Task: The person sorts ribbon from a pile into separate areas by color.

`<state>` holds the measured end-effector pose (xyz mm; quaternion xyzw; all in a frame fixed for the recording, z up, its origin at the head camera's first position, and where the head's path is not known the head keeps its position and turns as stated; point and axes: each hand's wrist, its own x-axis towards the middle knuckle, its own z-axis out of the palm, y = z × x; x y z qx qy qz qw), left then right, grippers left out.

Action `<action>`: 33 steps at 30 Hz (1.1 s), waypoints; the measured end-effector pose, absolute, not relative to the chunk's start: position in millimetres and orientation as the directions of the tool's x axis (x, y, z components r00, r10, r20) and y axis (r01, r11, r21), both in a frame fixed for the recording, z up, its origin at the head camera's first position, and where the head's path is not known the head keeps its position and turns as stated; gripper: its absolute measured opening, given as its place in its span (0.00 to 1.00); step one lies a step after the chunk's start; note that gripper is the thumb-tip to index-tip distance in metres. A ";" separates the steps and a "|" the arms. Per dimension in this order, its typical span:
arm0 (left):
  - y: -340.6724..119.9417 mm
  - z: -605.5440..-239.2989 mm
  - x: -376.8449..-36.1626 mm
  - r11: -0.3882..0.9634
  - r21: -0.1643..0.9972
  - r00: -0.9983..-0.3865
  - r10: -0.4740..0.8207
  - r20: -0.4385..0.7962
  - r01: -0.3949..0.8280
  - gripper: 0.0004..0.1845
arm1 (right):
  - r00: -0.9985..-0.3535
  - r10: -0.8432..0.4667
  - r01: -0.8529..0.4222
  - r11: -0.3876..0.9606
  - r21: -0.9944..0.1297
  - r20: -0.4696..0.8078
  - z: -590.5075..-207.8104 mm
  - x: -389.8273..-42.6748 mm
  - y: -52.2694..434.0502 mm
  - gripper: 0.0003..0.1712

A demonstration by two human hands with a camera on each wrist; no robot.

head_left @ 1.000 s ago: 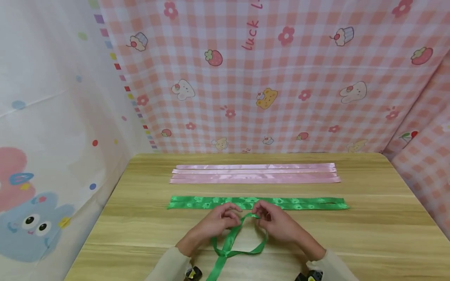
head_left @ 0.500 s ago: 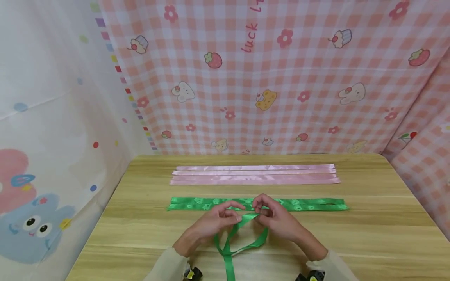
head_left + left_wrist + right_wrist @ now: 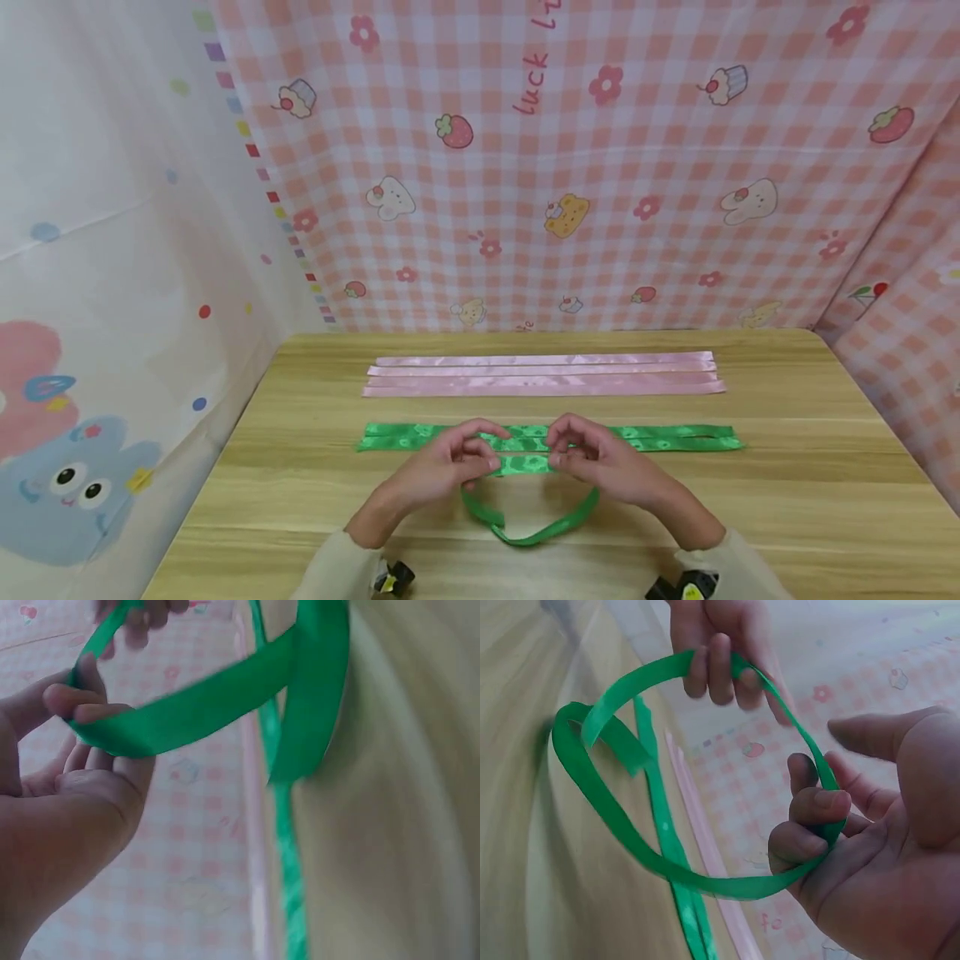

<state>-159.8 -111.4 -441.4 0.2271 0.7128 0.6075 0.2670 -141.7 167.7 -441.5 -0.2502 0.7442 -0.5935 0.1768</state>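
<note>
A loose green satin ribbon [image 3: 525,464] with a pale pattern stretches flat between the two hands, close over the table. The left hand [image 3: 457,454] grips it on one side, its fingers curled around it in the left wrist view. On the other side the right hand [image 3: 603,458] holds it, and in the right wrist view the ribbon [image 3: 705,883] passes under its curled fingers [image 3: 804,844]. The rest of the ribbon hangs toward the person in a wide loop, with its free ends overlapping at the bottom. Part of each hand's grip is hidden behind its fingers in the head view.
Just beyond the hands, green ribbons [image 3: 675,437] lie side by side on the wooden table [image 3: 787,483]. Farther back several pink ribbons [image 3: 543,375] lie in parallel. A pink checked cloth [image 3: 480,183] hangs behind the table, and a white printed cloth [image 3: 112,208] hangs at left.
The hands have moved apart, and the twisted piece between them is now spread flat. The tail that crossed the loop toward the person has drawn in, leaving a wider loop below.
</note>
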 end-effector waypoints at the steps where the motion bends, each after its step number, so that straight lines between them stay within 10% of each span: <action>1: -114.8 -438.5 -159.7 0.179 0.983 -0.754 0.649 -0.099 0.026 0.18 | -0.811 -0.583 -0.175 0.169 -0.970 0.044 -441.0 -142.0 170.4 0.11; 33: -216.9 -415.6 -167.3 0.162 0.978 -0.824 0.567 0.019 0.134 0.20 | -0.848 -0.488 -0.312 0.146 -0.939 0.206 -413.2 -141.2 239.7 0.09</action>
